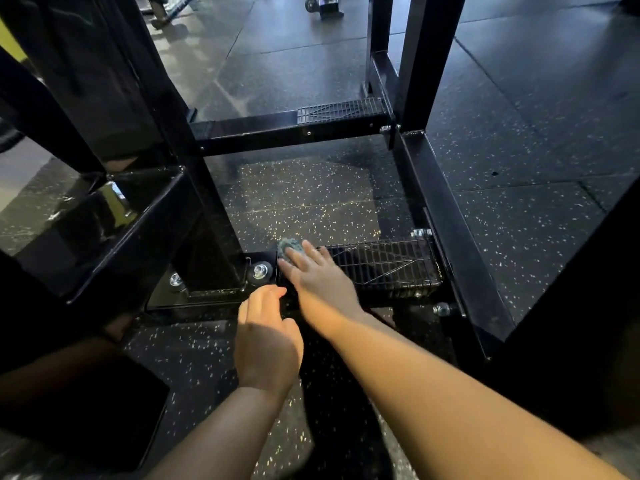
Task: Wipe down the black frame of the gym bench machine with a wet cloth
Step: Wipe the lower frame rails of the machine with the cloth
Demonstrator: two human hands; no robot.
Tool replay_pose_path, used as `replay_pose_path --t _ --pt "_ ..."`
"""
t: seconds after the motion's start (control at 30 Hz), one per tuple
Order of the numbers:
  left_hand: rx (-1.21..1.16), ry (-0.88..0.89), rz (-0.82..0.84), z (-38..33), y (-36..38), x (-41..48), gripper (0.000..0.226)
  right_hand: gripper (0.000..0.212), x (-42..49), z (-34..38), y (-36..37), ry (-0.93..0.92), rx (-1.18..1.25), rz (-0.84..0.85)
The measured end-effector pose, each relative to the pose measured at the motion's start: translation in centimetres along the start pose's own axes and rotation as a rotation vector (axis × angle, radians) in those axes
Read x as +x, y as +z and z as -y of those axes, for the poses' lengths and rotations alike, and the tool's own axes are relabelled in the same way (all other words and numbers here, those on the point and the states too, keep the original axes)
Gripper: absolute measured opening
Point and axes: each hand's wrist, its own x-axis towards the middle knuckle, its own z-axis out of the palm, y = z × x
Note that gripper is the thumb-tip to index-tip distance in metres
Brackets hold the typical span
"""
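The black steel frame (pixel 298 133) of the bench machine stands on the rubber floor, with a low cross bar near me that carries a grid foot plate (pixel 384 263). My right hand (pixel 317 275) lies flat with straight fingers on the left end of that bar and presses a small bluish-grey cloth (pixel 290 244) against it; only the cloth's far edge shows past my fingertips. My left hand (pixel 266 337) hovers just in front of the bar, fingers loosely curled, holding nothing.
A bolted base plate (pixel 214 285) and a thick slanted upright (pixel 194 188) stand to the left of my hands. A long side rail (pixel 446 216) runs on the right. A second cross bar with a grid plate (pixel 341 110) lies farther back. Speckled rubber floor (pixel 536 223) surrounds the machine.
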Motion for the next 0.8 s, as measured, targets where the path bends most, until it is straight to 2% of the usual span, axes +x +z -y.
replay_pose_path --t 0.07,0.13,0.2,0.27,0.33,0.4,0.47,0.5,0.6,0.7,0.8 --pt "0.017 -0.001 0.011 -0.5 0.1 0.4 0.04 0.053 -2.0 -2.4 0.1 0.115 0.097 -0.169" --pt "0.056 -0.027 0.071 -1.1 0.4 0.7 0.042 0.055 -3.6 -5.7 -0.6 0.414 0.111 -0.381" --pt "0.072 -0.05 0.129 -1.7 0.5 0.9 0.043 0.044 -4.5 -7.5 -1.3 0.633 -0.073 -0.409" --pt "0.089 -0.067 0.168 -2.4 0.7 1.0 0.044 0.049 -4.2 -6.9 -1.3 0.753 -0.145 -0.367" --pt "0.118 -0.085 0.178 -2.8 0.8 1.2 0.044 0.049 -3.3 -5.9 -0.7 0.664 -0.114 -0.387" --pt "0.136 -0.085 0.171 -2.9 0.7 1.5 0.045 0.052 -1.8 -5.8 -0.6 0.46 -0.136 -0.255" --pt "0.147 -0.081 0.185 -2.7 0.6 1.7 0.045 0.053 0.0 -7.0 -1.9 0.456 -0.103 -0.054" --pt "0.146 -0.078 0.198 -2.6 0.5 1.7 0.045 0.053 0.5 -7.5 -2.5 0.486 -0.092 -0.042" --pt "0.168 -0.053 0.226 -2.4 0.4 1.6 0.048 0.053 -0.3 -7.0 -2.4 0.493 -0.052 -0.13" --pt "0.181 -0.024 0.247 -2.4 0.3 1.5 0.05 0.05 -4.4 -4.5 0.6 0.296 0.083 -0.293" --pt "0.108 0.023 0.243 -1.8 0.2 1.5 0.051 0.042 -4.8 -4.7 0.9 0.222 0.073 -0.321"
